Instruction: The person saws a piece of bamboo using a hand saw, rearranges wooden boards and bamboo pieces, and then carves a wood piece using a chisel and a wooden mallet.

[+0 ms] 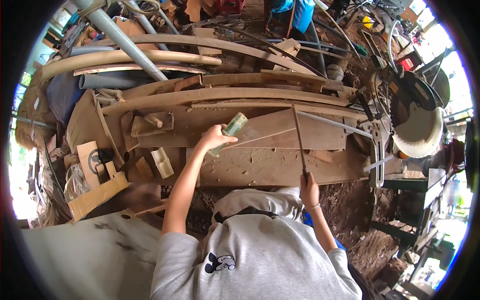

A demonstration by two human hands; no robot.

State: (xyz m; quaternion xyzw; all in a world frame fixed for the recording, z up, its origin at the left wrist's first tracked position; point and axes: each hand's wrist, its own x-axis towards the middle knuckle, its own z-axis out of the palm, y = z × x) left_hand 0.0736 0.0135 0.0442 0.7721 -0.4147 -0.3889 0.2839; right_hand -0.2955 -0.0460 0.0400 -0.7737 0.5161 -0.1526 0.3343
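Note:
My left hand (215, 137) is closed round a short green bamboo section (233, 127), held tilted above the wooden bench (240, 167). The pale cut end of the bamboo points up and to the right. In my right hand (310, 192), near the bench's front edge, is the dark handle of a long, narrow-bladed tool (299, 137). Its thin blade points away from me over a board, apart from the bamboo. Whether the blade is a knife's or a saw's cannot be made out. Wood chips lie scattered on the bench.
A circular chop saw (417, 112) stands at the right. Long curved planks (235, 95) and a grey pipe (122, 42) lie across the back. On the left are a grooved wood block (162, 162), a flat block (145, 131) and cardboard (97, 197). A pale sheet (90, 255) lies near left.

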